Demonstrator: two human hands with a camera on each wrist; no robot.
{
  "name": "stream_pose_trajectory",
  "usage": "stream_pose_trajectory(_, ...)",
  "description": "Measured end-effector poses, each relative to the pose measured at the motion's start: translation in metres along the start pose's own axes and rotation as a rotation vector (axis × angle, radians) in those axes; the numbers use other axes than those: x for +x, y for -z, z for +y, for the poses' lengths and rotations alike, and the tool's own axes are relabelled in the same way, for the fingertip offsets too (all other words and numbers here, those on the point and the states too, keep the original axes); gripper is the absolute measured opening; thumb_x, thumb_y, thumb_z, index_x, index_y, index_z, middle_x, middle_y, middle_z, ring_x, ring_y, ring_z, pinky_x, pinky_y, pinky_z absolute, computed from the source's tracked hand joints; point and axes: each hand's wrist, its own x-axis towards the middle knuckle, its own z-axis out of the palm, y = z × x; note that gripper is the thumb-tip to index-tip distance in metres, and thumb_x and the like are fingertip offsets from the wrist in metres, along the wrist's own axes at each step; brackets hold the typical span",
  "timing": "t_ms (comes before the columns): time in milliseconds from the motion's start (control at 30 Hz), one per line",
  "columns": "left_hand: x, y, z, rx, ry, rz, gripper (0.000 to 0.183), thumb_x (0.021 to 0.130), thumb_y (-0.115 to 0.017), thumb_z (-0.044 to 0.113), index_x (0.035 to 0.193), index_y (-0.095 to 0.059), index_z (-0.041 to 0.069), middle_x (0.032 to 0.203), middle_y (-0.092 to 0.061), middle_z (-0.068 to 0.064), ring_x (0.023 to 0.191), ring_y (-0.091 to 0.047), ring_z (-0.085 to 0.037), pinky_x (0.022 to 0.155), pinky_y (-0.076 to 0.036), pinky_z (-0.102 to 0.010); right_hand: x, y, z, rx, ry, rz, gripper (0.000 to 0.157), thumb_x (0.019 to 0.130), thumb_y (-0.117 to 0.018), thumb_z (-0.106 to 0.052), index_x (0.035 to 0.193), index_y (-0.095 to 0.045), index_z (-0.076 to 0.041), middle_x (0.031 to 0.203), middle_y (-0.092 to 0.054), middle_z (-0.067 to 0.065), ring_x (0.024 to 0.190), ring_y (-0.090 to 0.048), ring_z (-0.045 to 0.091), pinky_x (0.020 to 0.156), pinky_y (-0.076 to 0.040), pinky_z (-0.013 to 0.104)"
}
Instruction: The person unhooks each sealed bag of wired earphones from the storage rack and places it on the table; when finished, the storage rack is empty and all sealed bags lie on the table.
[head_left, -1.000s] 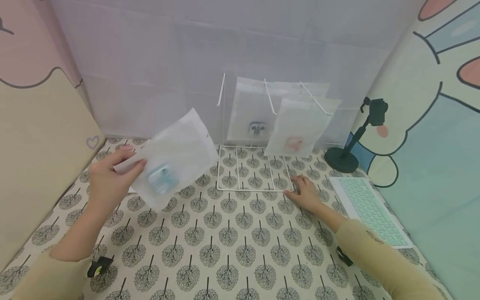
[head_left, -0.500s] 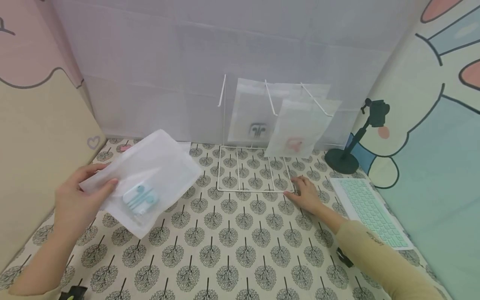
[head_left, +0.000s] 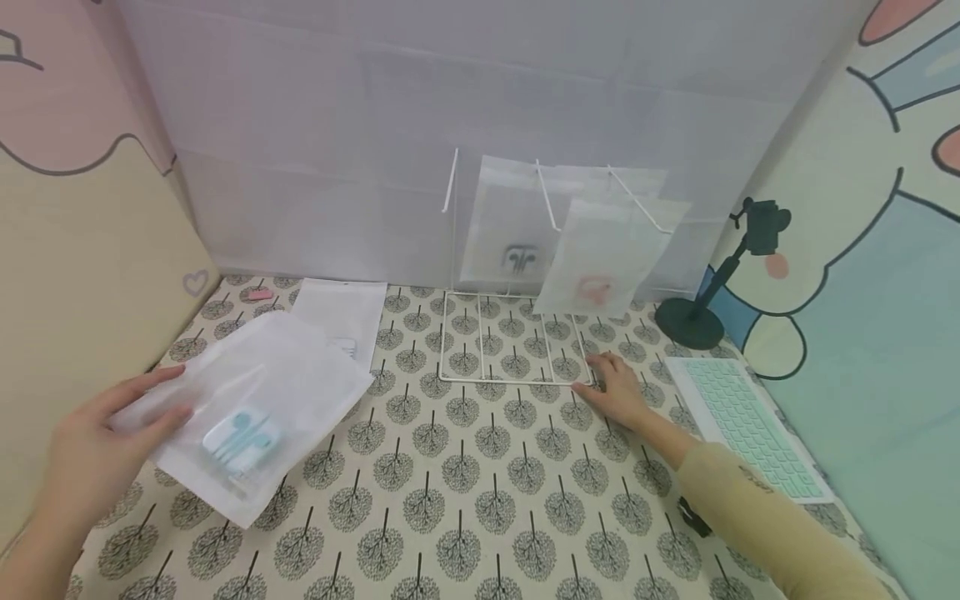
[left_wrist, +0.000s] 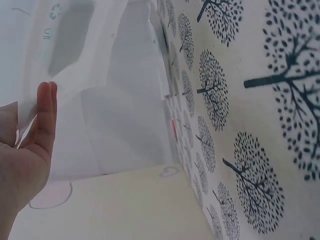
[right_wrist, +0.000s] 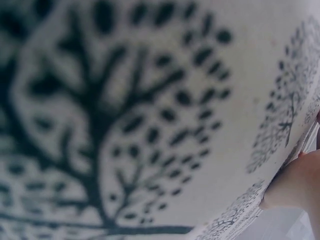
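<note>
Left hand (head_left: 93, 454) pinches the pouch (head_left: 258, 392) by its edge; right hand (head_left: 621, 398), thumb spread, rests at the rack (head_left: 517, 382) corner. Handling the pouch seems the step; next calls for a steady pinch.

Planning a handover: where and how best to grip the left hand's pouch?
Probably pinch the pouch at its free right corner from the right: it looks thin, the left hand pinches the opposite end, and the blue earphones lie nearer that hand.
</note>
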Motion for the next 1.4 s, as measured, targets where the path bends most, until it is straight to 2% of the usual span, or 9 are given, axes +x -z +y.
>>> stream_pose_trajectory(167, -0.006, 0.01, -0.021, 0.072, -0.038, -0.105, 0.052, 0.085, -0.07, 0.037, 0.134, -0.053, 0.034, 0.141, -0.043, 0.012, 0.116, -0.035, 0.01, 0.087, -0.034, -0.02, 0.0, 0.0, 0.0, -0.006, -0.008, -0.001, 0.063, 0.088, -0.064, -0.037, 0.137, -0.042, -0.003, 0.143, -0.03, 0.028, 0.13, -0.026, 0.052, 0.103, -0.021, 0.07)
stream_pose_trajectory(233, -0.008, 0.013, -0.027, 0.077, -0.068, -0.127, 0.052, 0.084, -0.072, 0.034, 0.132, -0.055, 0.032, 0.132, -0.045, 0.026, 0.11, -0.043, 0.006, 0.084, -0.036, -0.015, 0.0, 0.0, 0.0, -0.01, -0.011, -0.002, 0.063, 0.088, -0.064, -0.037, 0.137, -0.042, -0.003, 0.143, -0.03, 0.028, 0.13, -0.027, 0.052, 0.104, -0.022, 0.069)
stream_pose_trajectory(300, -0.01, 0.016, -0.031, 0.091, -0.096, -0.144, 0.05, 0.082, -0.074, 0.029, 0.13, -0.058, 0.03, 0.131, -0.051, 0.02, 0.091, -0.049, 0.001, 0.069, -0.038, -0.016, 0.0, 0.0, -0.001, -0.015, -0.008, 0.0, 0.063, 0.088, -0.064, -0.036, 0.137, -0.042, -0.003, 0.142, -0.03, 0.028, 0.13, -0.027, 0.052, 0.104, -0.022, 0.069)
stream_pose_trajectory(400, -0.011, 0.018, -0.038, 0.124, -0.155, -0.133, 0.046, 0.078, -0.078, 0.022, 0.121, -0.065, 0.026, 0.12, -0.057, 0.021, 0.072, -0.038, 0.012, 0.055, -0.031, -0.015, 0.0, 0.0, -0.001, -0.018, -0.005, 0.001, 0.063, 0.088, -0.064, -0.036, 0.137, -0.042, -0.002, 0.142, -0.031, 0.028, 0.13, -0.027, 0.052, 0.104, -0.022, 0.068)
stream_pose_trajectory(533, -0.011, 0.016, -0.05, 0.182, -0.231, -0.121, 0.043, 0.073, -0.08, 0.015, 0.115, -0.069, 0.023, 0.115, -0.064, -0.02, 0.091, -0.038, 0.024, 0.064, -0.031, -0.009, -0.001, 0.001, -0.001, -0.027, -0.005, 0.0, 0.063, 0.088, -0.063, -0.036, 0.137, -0.041, -0.001, 0.142, -0.03, 0.029, 0.129, -0.027, 0.052, 0.104, -0.022, 0.068)
stream_pose_trajectory(667, -0.008, 0.014, -0.066, 0.222, -0.262, -0.157, 0.05, 0.074, -0.079, 0.015, 0.121, -0.064, 0.009, 0.118, -0.055, -0.036, 0.122, -0.05, -0.025, 0.097, -0.04, -0.038, -0.001, 0.002, -0.001, -0.029, 0.0, 0.001, 0.064, 0.088, -0.063, -0.036, 0.137, -0.041, -0.001, 0.142, -0.03, 0.03, 0.129, -0.027, 0.052, 0.104, -0.022, 0.069)
stream_pose_trajectory(767, -0.007, 0.012, -0.076, 0.223, -0.269, -0.208, 0.06, 0.072, -0.081, 0.019, 0.123, -0.058, -0.004, 0.12, -0.047, -0.041, 0.105, -0.041, -0.06, 0.089, -0.027, -0.071, -0.001, 0.002, -0.001, -0.026, 0.002, 0.003, 0.064, 0.088, -0.064, -0.036, 0.137, -0.041, -0.001, 0.142, -0.03, 0.03, 0.129, -0.027, 0.052, 0.103, -0.022, 0.07)
stream_pose_trajectory(1133, -0.01, 0.009, -0.119, 0.402, -0.255, -0.283, 0.089, 0.058, -0.086, 0.041, 0.118, -0.052, -0.015, 0.112, -0.044, -0.048, 0.097, -0.039, -0.063, 0.083, -0.03, -0.07, 0.0, 0.0, 0.0, -0.023, 0.011, 0.0, 0.063, 0.089, -0.063, -0.036, 0.137, -0.041, -0.001, 0.142, -0.03, 0.03, 0.129, -0.027, 0.053, 0.104, -0.02, 0.069)
stream_pose_trajectory(1400, -0.012, 0.015, -0.125, 0.61, -0.168, -0.35, 0.099, 0.064, -0.076, 0.06, 0.119, -0.048, -0.017, 0.105, -0.047, -0.049, 0.09, -0.044, -0.063, 0.073, -0.035, -0.071, 0.001, -0.001, 0.001, -0.015, 0.021, 0.002, 0.064, 0.088, -0.063, -0.035, 0.137, -0.041, -0.001, 0.142, -0.03, 0.031, 0.129, -0.027, 0.053, 0.103, -0.019, 0.07)
